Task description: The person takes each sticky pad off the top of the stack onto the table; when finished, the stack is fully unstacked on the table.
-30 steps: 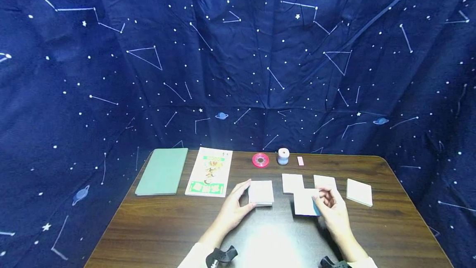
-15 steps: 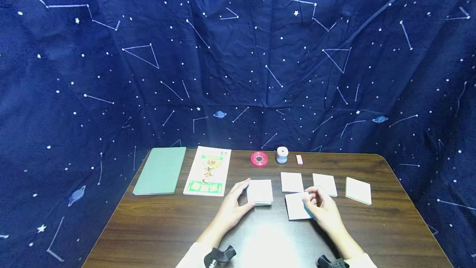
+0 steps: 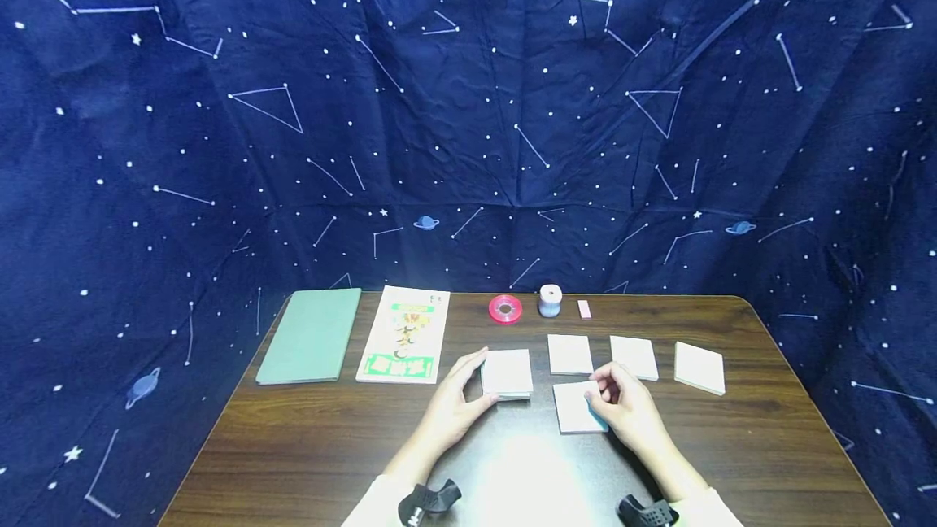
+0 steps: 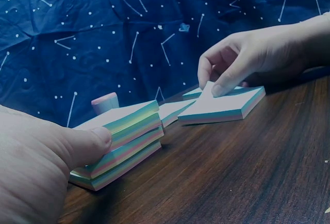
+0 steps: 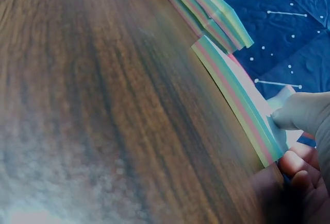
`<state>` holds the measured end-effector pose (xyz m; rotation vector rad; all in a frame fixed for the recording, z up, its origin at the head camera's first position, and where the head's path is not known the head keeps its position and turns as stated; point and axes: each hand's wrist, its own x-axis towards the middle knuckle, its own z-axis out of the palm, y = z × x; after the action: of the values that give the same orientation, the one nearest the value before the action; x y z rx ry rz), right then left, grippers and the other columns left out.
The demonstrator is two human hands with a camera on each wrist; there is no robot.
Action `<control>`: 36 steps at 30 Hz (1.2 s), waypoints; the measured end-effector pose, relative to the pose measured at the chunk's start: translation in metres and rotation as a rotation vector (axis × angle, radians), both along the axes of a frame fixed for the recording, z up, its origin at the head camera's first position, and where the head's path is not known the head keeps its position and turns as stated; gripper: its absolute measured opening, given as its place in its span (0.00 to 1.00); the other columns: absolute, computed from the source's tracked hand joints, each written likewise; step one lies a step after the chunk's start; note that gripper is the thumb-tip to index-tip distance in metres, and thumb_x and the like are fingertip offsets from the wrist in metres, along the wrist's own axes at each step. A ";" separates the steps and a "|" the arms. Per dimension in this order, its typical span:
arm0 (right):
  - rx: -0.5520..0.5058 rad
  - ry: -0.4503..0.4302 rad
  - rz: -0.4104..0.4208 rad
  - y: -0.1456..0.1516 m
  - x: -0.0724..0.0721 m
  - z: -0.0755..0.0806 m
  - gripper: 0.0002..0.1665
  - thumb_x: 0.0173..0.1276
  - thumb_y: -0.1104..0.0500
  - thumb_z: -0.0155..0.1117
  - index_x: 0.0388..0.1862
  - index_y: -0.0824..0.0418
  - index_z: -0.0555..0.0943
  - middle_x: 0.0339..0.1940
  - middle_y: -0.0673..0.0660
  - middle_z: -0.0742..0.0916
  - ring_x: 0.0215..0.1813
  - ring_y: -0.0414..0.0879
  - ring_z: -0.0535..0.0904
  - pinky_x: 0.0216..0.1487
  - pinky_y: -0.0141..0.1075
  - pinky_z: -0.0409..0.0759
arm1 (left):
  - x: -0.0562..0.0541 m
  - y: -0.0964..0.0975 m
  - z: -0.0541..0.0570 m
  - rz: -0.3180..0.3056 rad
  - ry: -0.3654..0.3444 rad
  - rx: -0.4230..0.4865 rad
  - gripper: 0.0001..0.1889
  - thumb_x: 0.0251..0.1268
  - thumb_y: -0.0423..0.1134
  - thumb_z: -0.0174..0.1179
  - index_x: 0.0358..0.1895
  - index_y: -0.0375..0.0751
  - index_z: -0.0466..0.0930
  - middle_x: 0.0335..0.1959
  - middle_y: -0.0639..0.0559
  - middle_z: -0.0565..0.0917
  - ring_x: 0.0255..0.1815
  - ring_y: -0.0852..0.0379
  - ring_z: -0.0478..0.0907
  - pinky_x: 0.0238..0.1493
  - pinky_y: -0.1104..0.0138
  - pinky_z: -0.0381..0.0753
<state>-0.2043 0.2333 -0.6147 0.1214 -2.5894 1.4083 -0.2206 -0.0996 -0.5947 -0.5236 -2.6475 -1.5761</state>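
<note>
Curled round a stack of sticky note pads, my left hand has its thumb on the near side. The stack shows white tops and striped pastel edges in the left wrist view. Just right of it, a single sticky note pad lies on the table. My right hand pinches the right corner of that pad's top sheet between thumb and finger. The corner is bent up, and blue shows beneath it in the head view.
Three more white-topped pads lie behind, on the table: one pad, another pad and a third pad. At the back are a red tape roll, a white-and-blue spool and a pink strip. A booklet and green folder lie left.
My right hand has moved left and toward me with the sticky note pad, which now lies on the table beside the stack. My left hand keeps its place; the head view has shifted slightly.
</note>
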 end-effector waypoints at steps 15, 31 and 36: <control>0.051 -0.007 -0.023 -0.002 0.000 0.001 0.15 0.66 0.68 0.75 0.48 0.54 0.86 0.44 0.53 0.83 0.37 0.39 0.76 0.37 0.28 0.77 | -0.001 0.000 -0.001 0.007 -0.013 -0.010 0.39 0.68 0.42 0.76 0.80 0.42 0.72 0.82 0.48 0.73 0.87 0.43 0.66 0.89 0.45 0.61; -0.127 -0.018 -0.072 0.000 -0.001 0.003 0.07 0.76 0.66 0.68 0.50 0.60 0.85 0.41 0.54 0.84 0.36 0.36 0.78 0.36 0.28 0.78 | -0.001 -0.001 0.000 0.004 -0.007 -0.015 0.39 0.68 0.43 0.76 0.81 0.43 0.72 0.83 0.49 0.73 0.86 0.44 0.67 0.89 0.45 0.61; -0.316 -0.083 -0.112 -0.001 0.002 0.013 0.10 0.81 0.64 0.64 0.55 0.67 0.82 0.38 0.54 0.84 0.33 0.39 0.78 0.27 0.29 0.75 | -0.001 -0.001 0.000 -0.003 -0.002 -0.016 0.39 0.68 0.43 0.76 0.81 0.41 0.71 0.82 0.48 0.73 0.86 0.42 0.67 0.89 0.45 0.61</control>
<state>-0.2019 0.2321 -0.6021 -0.1282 -2.3545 1.7885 -0.2220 -0.1006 -0.5944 -0.5268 -2.6642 -1.5577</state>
